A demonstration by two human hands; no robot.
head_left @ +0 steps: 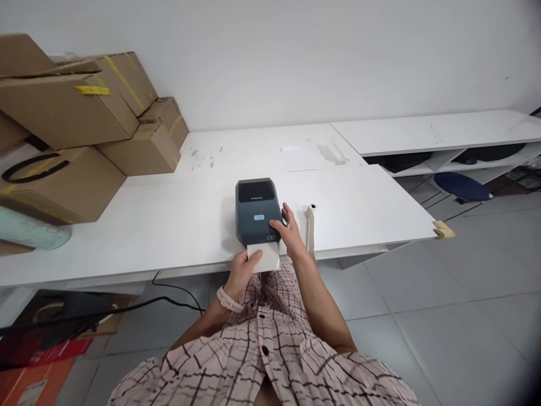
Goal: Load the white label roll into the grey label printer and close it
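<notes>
Pinching a white label (265,257) in the left hand (243,270) grip, right hand (289,232) fingers spread on the label printer (257,210)

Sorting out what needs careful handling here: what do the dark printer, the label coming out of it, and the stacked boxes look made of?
The printer looks like moulded plastic: matte dark grey, rounded edges, with a glossier dark window on top. The label, pinched by the left hand, seems thin white paper; it lies flat with a dull surface. The boxes look like brown corrugated cardboard, with yellow tape along the seams.
</notes>
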